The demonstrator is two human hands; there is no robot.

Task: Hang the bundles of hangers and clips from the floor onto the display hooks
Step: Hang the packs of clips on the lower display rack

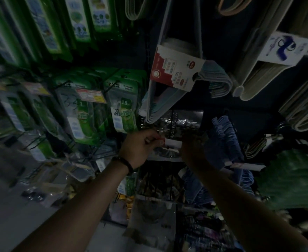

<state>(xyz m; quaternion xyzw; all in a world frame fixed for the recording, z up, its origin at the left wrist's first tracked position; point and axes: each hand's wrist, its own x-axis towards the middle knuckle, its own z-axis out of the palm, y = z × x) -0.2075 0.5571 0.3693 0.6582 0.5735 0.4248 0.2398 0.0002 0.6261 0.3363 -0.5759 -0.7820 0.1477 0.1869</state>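
Note:
The scene is dim. Both my hands reach up to a clear plastic pack of clips (pixel 169 150) at a display hook with a white price tag (pixel 173 143). My left hand (pixel 140 148), with a dark band on its wrist, pinches the pack's top edge by the tag. My right hand (pixel 193 148) grips the pack's right side, its fingers in shadow. Just above hangs a bundle of pale hangers (pixel 160 99) with a red and white card (pixel 175 68).
Green packaged goods (pixel 84 110) hang on hooks to the left. Blue hangers (pixel 226 139) and beige hanger bundles (pixel 269 70) hang to the right. More packets and clutter sit low down (pixel 157 211). The pale floor (pixel 7 206) shows at lower left.

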